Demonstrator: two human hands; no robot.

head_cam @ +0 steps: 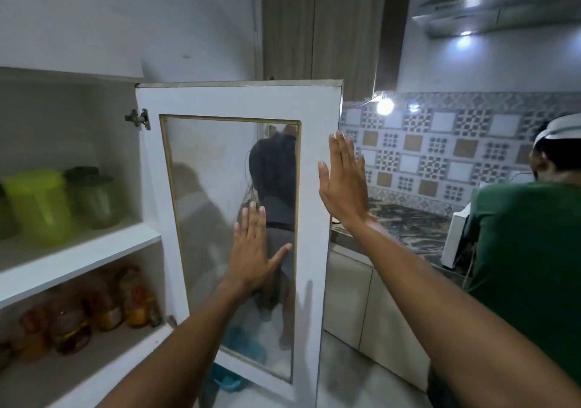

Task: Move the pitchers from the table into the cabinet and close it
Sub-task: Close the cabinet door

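My left hand [251, 250] lies flat, fingers spread, on the glass pane of the white-framed cabinet door [317, 219], which stands ajar. My right hand [342, 184], also open-palmed, holds nothing beside the door's outer edge. The translucent green plastic pitchers [41, 206] stand on the white cabinet's upper shelf [94, 250].

Both bare forearms reach up and forward from the lower edge of the view. The left hand [253, 250] is spread flat, palm forward, fingers pointing up and close together, the thumb angled out to the right. The right hand [342, 184] sits higher and further right, also flat and empty, fingers straight and pointing up, seen nearly edge-on with the palm facing left. The right wrist bends back from a long, straight forearm. Neither hand grips anything
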